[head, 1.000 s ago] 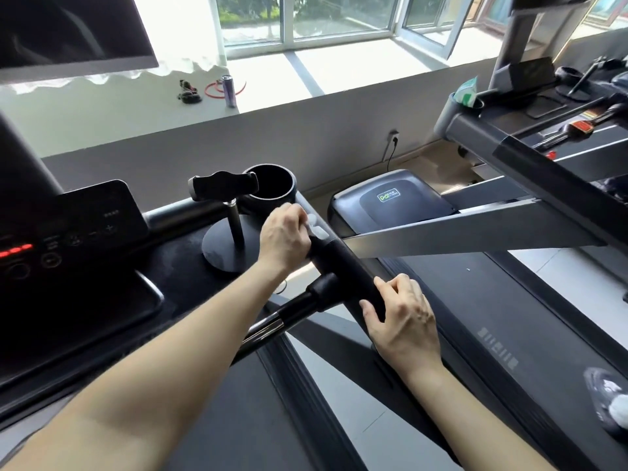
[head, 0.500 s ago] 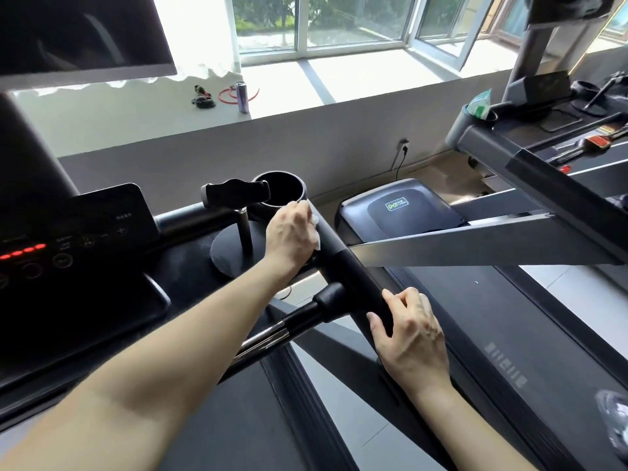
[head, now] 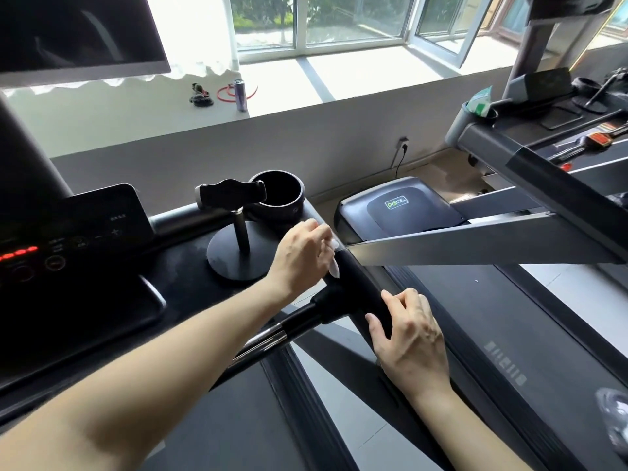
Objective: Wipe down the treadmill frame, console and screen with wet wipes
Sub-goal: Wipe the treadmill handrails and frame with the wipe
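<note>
Mostly, wet wipe [head: 334, 268] inside left grip [head: 300, 256]

We see through one wide head camera. It faces forward and down, close over the treadmill [head: 356, 287], toward the window [head: 353, 18].

phone stand [head: 238, 246] on console tray [head: 183, 266], cup holder [head: 277, 198] just behind it, handrail [head: 360, 294] right of both, can [head: 240, 95] on windowsill [head: 339, 79] beyond.

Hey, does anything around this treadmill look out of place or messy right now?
A crumpled clear plastic wrapper lies loose at the lower right, by the neighbouring treadmill's belt, like litter. The console tray shows pale dusty smears around the phone stand base. A can sits stray on the window ledge.
</note>
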